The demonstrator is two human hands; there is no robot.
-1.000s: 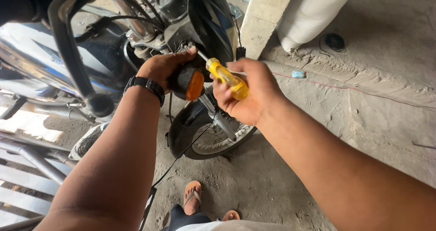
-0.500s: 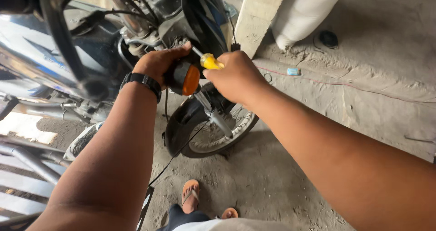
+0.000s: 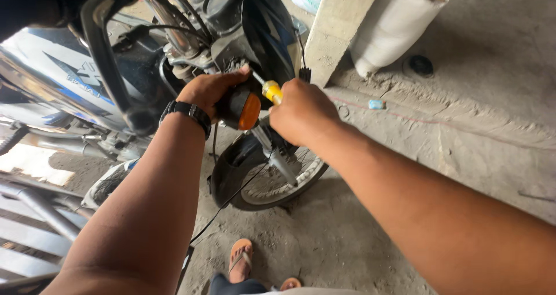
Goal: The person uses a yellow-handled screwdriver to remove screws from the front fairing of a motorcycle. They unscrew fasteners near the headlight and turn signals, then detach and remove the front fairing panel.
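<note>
My left hand point(image 3: 209, 90), a black watch point(image 3: 187, 113) on its wrist, grips a black turn signal with an orange lens point(image 3: 248, 108) at the front of a motorcycle point(image 3: 139, 57). My right hand point(image 3: 301, 110) is closed around a yellow-handled screwdriver point(image 3: 271, 91). Its metal shaft angles up and left to the signal's mount, beside my left fingertips. Most of the handle is hidden inside my fist.
The motorcycle's front wheel and black fender point(image 3: 260, 173) stand below my hands. A concrete pillar point(image 3: 339, 28) and a white sack point(image 3: 397, 22) are behind. My sandalled foot point(image 3: 240, 260) rests on the dusty concrete floor. Metal bars point(image 3: 35, 214) lie at lower left.
My right hand has turned over the screwdriver, hiding more of the yellow handle. The view has shifted slightly, and both hands stay at the turn signal.
</note>
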